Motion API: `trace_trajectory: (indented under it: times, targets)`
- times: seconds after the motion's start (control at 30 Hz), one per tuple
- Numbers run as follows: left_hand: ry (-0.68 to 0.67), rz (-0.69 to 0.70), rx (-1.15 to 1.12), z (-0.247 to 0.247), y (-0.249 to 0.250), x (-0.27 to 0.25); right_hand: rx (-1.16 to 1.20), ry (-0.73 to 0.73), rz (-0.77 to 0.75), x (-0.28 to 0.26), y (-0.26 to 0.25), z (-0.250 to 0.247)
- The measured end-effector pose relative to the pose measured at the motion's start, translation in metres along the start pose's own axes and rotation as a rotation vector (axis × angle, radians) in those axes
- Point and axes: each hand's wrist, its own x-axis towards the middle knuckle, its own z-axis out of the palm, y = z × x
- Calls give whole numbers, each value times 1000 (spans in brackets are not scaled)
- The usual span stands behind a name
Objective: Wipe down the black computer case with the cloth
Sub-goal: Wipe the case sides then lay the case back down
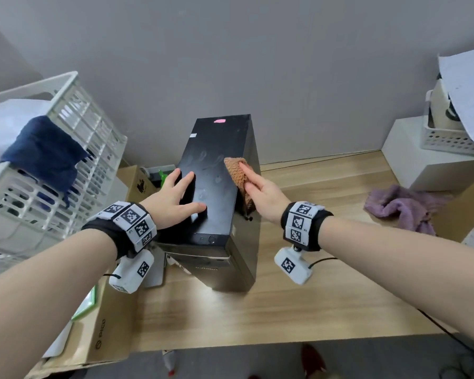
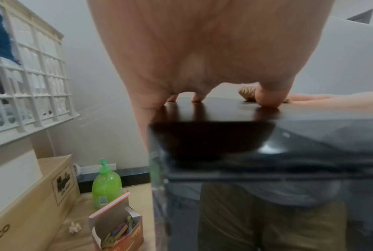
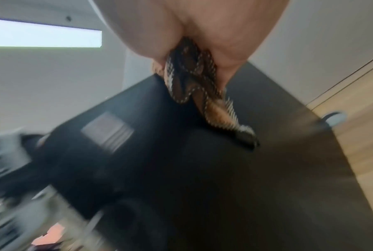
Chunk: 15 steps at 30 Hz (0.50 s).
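Tower (image 1: 216, 149) on wooden table (image 1: 285, 310), grey wall (image 1: 230, 50), left fingers (image 1: 188, 179) spread atop, right fingers (image 1: 248, 170) flat on cloth (image 1: 234, 166)

White crate (image 1: 93, 127) with blue cloth (image 1: 44, 151) draped left; purple towel (image 1: 400, 206) crumpled right on wooden table (image 1: 285, 310).

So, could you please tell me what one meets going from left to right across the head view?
Dark blue cloth → left hand → orange-brown knitted cloth → crumpled purple towel → white perforated plastic basket.

Black wristbands (image 1: 303, 227) carrying white square-code tags; white tagged camera pods (image 1: 293, 266) beneath; thin black cables (image 1: 323, 260).
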Motion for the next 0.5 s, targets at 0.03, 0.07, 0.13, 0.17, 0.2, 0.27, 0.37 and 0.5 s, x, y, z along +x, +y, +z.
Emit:
trace_trajectory:
  times: [0.03, 0.07, 0.13, 0.17, 0.2, 0.27, 0.37, 0.5]
  targets:
    - [8, 3, -25, 0, -1, -3, -29, 20, 30, 5, -1, -7]
    - [18, -5, -56, 0, -5, -5, -58, 41, 67, 8, -2, -12]
    - [46, -48, -147, 3, -17, -13, -71, 85, 152, 11, 2, -20]
    - [53, -70, -211, 3, -23, -18, -63, 102, 197, 11, 7, -22]
    - [44, -106, -299, 6, -30, -24, -53, 116, 240, 9, 11, -24]
    - [-15, -181, -461, 12, -38, -39, 13, 133, 349, 2, 20, -26]
    - [-114, -260, -577, 25, -42, -64, 182, 103, 488, -13, 19, -20]
    - [-118, -235, -634, 38, -45, -65, 211, 36, 469, -17, 2, -3]
